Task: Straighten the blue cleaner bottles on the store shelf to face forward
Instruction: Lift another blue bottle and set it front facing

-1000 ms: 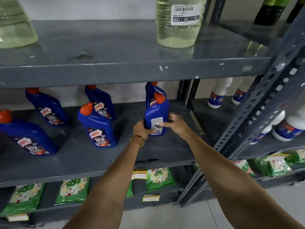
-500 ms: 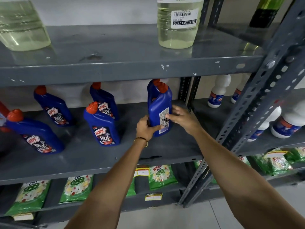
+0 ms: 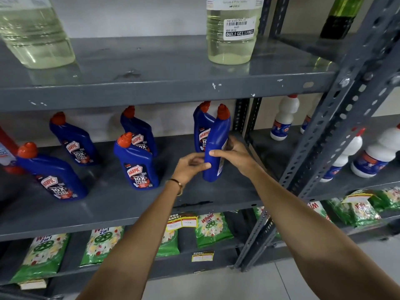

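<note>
Several blue cleaner bottles with orange-red caps stand on the grey middle shelf (image 3: 112, 204). Both my hands grip one bottle (image 3: 216, 135) at the right end, turned so its narrow side faces me and its back label points right. My left hand (image 3: 190, 165) holds its lower left side; my right hand (image 3: 232, 152) wraps its right side. Right behind it stands another blue bottle (image 3: 200, 128) with its label forward. A front-middle bottle (image 3: 136, 163), two rear bottles (image 3: 74, 139) (image 3: 139, 131) and a front-left bottle (image 3: 52, 174) all show their labels.
The upper shelf's edge (image 3: 164, 92) hangs just above the bottle caps, carrying clear jugs of pale liquid (image 3: 233, 31). A perforated grey upright (image 3: 337, 118) stands to the right, with white bottles (image 3: 283, 118) beyond it. Green detergent packs (image 3: 212, 228) lie on the lower shelf.
The bottle in my hands has rotated: its back label, which faced me a second ago, now points right and its narrow side faces me. The view has tilted slightly.
</note>
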A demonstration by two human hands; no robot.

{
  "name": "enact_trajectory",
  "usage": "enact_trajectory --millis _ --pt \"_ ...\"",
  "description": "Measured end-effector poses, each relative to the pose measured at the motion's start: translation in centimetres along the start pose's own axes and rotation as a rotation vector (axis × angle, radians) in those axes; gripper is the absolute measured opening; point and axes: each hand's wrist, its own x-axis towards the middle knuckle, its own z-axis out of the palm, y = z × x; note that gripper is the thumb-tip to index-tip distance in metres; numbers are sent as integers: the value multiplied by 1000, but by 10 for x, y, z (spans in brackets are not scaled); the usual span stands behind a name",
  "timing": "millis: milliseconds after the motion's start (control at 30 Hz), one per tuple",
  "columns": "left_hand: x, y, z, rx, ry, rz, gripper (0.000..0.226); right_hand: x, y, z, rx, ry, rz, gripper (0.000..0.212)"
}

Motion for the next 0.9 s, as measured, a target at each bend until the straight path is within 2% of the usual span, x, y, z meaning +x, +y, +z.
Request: enact_trajectory --millis 100,167,400,633,767,900 --pt "-2 -4 -11 -244 -143 -215 21 -3 -3 -1 33 -63 -22 61" --pt "-4 -8 -11 -360 -195 -301 24 -4 -6 0 62 -113 -33 57" --pt "-5 -15 -4 -466 -266 -318 27 -6 -6 -5 115 -266 28 49" --pt "1 -28 5 -429 -135 -307 15 -2 -2 -13 132 -233 60 46" --pt "4 -33 10 -344 23 -302 43 0 2 -19 67 -185 54 58" --pt "10 -38 15 -174 175 -261 50 3 3 -21 -7 -163 45 59"
